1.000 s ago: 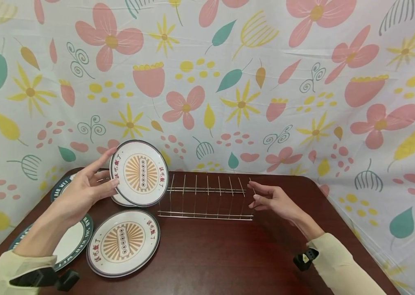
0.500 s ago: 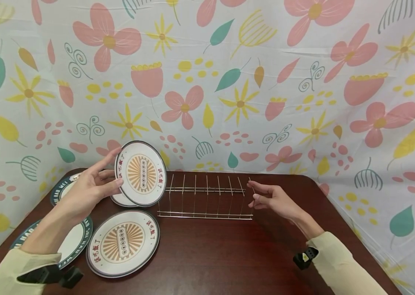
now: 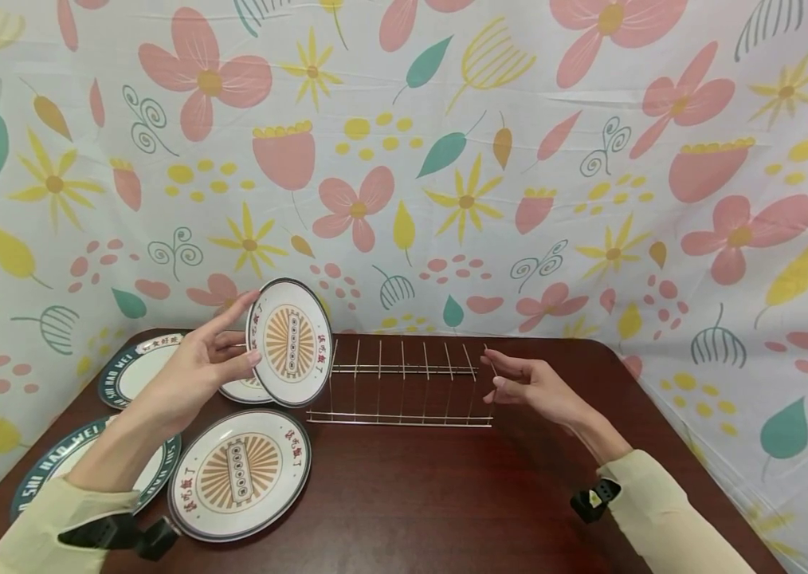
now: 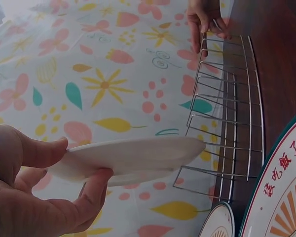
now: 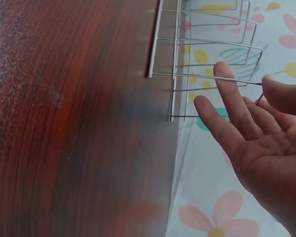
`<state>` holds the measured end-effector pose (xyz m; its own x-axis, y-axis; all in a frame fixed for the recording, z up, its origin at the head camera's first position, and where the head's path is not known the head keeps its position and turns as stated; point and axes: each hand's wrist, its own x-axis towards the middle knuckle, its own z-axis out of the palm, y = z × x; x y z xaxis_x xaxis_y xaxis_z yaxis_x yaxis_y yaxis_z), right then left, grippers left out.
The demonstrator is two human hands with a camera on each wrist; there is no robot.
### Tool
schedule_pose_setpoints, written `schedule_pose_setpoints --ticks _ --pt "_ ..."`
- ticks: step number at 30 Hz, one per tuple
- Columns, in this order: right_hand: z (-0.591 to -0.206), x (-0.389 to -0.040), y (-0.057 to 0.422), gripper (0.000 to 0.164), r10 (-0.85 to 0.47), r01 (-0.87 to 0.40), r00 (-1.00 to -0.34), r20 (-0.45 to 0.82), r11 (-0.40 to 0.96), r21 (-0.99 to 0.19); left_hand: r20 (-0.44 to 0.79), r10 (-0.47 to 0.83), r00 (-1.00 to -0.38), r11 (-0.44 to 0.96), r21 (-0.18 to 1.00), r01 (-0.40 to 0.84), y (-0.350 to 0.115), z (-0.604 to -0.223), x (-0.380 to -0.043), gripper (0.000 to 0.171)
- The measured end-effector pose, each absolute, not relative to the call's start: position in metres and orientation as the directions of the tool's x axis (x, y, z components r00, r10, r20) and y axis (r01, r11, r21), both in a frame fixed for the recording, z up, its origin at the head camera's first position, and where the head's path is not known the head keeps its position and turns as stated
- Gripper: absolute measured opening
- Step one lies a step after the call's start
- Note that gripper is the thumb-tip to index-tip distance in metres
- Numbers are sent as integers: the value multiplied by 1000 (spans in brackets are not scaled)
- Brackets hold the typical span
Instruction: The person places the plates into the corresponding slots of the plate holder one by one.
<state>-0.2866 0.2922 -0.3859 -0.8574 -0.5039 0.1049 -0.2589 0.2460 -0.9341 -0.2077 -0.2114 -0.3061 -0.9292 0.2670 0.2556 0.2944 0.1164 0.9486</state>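
My left hand (image 3: pixel 192 367) pinches a white plate (image 3: pixel 291 343) by its left rim, thumb in front and fingers behind. The plate is raised and tilted upright, its orange sunburst print toward the head camera. Its right edge overlaps the left end of a wire dish rack (image 3: pixel 400 418). In the left wrist view the plate (image 4: pixel 133 158) shows nearly edge-on beside the rack's wire loops (image 4: pixel 207 113). At the rack's right end my right hand (image 3: pixel 536 391) pinches the last wire loop between thumb and fingers; the right wrist view shows the thumb on that wire (image 5: pixel 237 79).
On the brown table (image 3: pixel 404 494) at left lie a large sunburst plate (image 3: pixel 239 476) and green-rimmed plates (image 3: pixel 135 375), (image 3: pixel 52 466). Another sunburst plate (image 3: pixel 242 391) lies partly behind the held one. A flowered cloth (image 3: pixel 390 159) hangs behind the table.
My left hand has moved to the right with the plate, which has turned to look narrower. The right hand stays at the rack's end.
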Motion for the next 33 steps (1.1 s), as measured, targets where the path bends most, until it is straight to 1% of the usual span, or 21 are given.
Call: schedule_pose_setpoints --ticks 7,13,22,33 --pt "-385 -287 292 59 -507 -252 -857 93 254 -934 238 266 -934 143 949 282 -201 -308 -208 79" --pt "-385 -286 293 57 -496 -263 -861 110 250 -932 233 269 -934 166 944 284 -196 -308 -212 80" --pt "-387 -287 293 57 -515 -281 -848 125 238 -930 214 272 -938 172 948 266 -186 -305 -214 81" --pt "-386 -288 294 57 -511 -278 -851 119 245 -929 127 241 -962 219 959 182 -173 -307 -218 73"
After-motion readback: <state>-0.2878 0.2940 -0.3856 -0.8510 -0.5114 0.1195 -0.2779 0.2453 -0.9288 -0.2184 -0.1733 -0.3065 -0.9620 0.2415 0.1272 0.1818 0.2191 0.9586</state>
